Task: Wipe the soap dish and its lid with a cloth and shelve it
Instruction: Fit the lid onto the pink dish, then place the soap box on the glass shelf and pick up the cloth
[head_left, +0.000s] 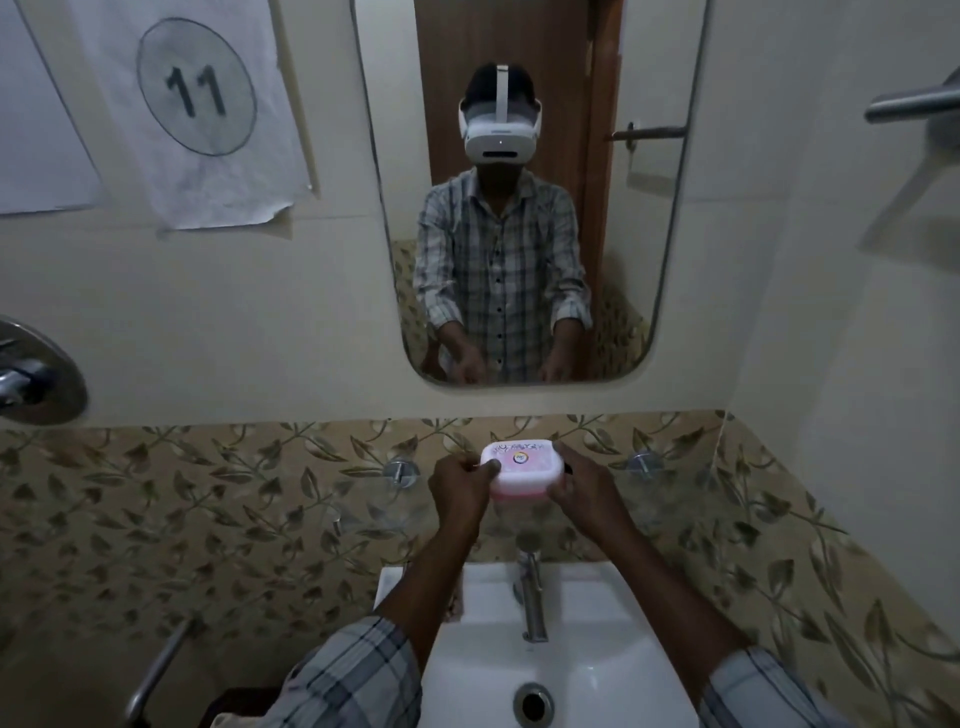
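Both hands, left (457, 488) and right (584, 493), closed on the lidded soap dish (521, 467), one grip per end for level carrying; held above the tap (531, 597), probably nearing the glass shelf (363, 512).

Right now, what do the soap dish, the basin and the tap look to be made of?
Soap dish: seemingly plastic, pink and white, smooth with rounded moulded corners and a printed lid; the left hand and right hand hold it.
Basin: likely glazed ceramic, being white, glossy and thick-rimmed.
Tap: probably chromed metal, silvery with reflections, though the dim light leaves it open.
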